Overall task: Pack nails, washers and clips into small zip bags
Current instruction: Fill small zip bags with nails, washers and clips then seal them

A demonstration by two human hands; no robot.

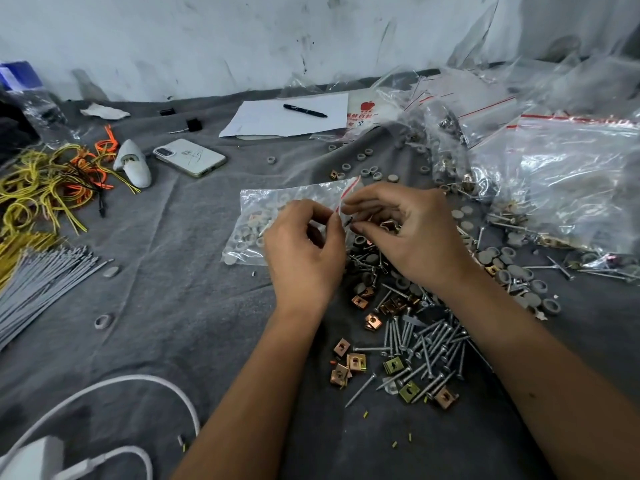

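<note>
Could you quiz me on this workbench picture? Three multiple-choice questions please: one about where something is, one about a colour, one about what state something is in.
1. Where does the black pen lie?
A. on the white paper
B. on the phone
C. among the nails

2. What colour is the seal strip on the small zip bag?
A. blue
B. red
C. green

3. What are the two hands doing?
A. resting flat on the cloth
B. holding the phone
C. pinching the bag's mouth

Answers:
1 A, the pen rests on the white paper near the wall.
2 B, a red stripe runs along the bag's top edge.
3 C, left hand and right hand both meet with curled fingers at the bag's opening.
</note>
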